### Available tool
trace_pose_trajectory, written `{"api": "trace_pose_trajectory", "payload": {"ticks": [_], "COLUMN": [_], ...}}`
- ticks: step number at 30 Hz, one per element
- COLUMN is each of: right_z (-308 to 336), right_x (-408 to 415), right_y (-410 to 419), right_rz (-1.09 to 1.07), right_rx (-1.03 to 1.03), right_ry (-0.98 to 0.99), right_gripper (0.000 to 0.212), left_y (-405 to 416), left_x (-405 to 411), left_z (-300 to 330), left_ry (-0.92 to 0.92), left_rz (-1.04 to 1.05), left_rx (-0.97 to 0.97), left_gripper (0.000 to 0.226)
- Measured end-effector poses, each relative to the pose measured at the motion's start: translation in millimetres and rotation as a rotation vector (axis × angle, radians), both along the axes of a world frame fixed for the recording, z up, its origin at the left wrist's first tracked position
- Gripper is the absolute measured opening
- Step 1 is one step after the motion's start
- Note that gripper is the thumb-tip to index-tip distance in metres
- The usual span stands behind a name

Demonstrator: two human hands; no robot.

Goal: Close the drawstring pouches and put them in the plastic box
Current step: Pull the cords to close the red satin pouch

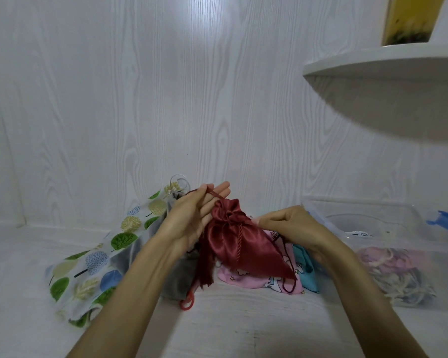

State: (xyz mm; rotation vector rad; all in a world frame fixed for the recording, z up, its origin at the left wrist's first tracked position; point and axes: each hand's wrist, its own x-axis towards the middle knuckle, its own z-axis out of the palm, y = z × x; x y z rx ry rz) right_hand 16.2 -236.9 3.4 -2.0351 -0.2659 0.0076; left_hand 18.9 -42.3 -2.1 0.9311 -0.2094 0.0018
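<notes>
Clear plastic box (pixel 388 257) at our right, pouches inside, blurred. Tree-print pouch (pixel 93 257) lies at left on surface (pixel 233 319). Red satin pouch (pixel 239 244) raised between our hands, mouth gathered. Left hand (pixel 192 215) grip holds its cord (pixel 212 193); right hand (pixel 287 223) grip pinches, probably other cord.

The white wood-grain floor (pixel 230 319) carries a tree-print pouch (pixel 93 257), grey pouch (pixel 175 280), pink pouch (pixel 243 279) and teal pouch (pixel 305 264). A clear plastic box (pixel 388 244) stands at its right.

Held pouch (pixel 239 244) above 4 floor pouches, box (pixel 388 239) at right, shelf (pixel 388 73) above it.
</notes>
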Motion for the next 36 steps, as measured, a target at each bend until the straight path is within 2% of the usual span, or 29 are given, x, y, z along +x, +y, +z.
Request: {"api": "trace_pose_trajectory", "payload": {"ticks": [1,3,7,11,13,16,19,22,26,29,30,33,36], "right_z": [0,-1,0,8,17,30,31,29,25,25,25,24,21], "right_x": [1,1,1,-8,-15,-23,-23,-22,-16,-17,-18,-23,-20], "right_y": [0,0,-2,-6,-10,-16,-20,-20,-15,-5,-1,13,13], "right_rz": [0.014,0.039,0.070,0.165,0.207,0.234,0.205,0.162,0.146,0.146,0.153,0.218,0.155], "right_rx": [-0.036,-0.102,-0.272,-0.463,-0.492,-0.444,-0.376,-0.350,-0.303,-0.275,-0.249,-0.191,-0.263], "right_ry": [0.011,0.047,0.121,0.158,0.149,0.141,0.118,0.119,0.077,0.040,0.005,-0.106,-0.202], "right_gripper": [0.012,0.014,0.019,0.024,0.027,0.031,0.038,0.041,0.049,0.071,0.069,0.033,0.037], "left_y": [1,8,16,14,7,-9,-20,-23,-27,-32,-33,-33,-30], "left_x": [0,3,3,1,-4,-11,-15,-21,-27,-30,-30,-27,-27], "left_z": [1,0,-5,-10,-9,-13,-21,-20,-18,-18,-18,-19,-18], "left_ry": [0.022,0.058,0.094,-0.002,-0.044,-0.079,-0.062,-0.034,-0.172,-0.208,-0.197,-0.162,-0.117], "left_rz": [-0.002,0.016,0.001,-0.126,-0.179,-0.297,-0.520,-0.682,-0.712,-0.714,-0.727,-0.755,-0.791], "left_rx": [-0.012,0.085,0.453,0.855,0.969,1.113,1.089,1.002,1.168,1.232,1.245,1.222,1.091], "left_gripper": [0.021,0.020,0.022,0.026,0.023,0.033,0.040,0.029,0.032,0.040,0.039,0.040,0.034]}}
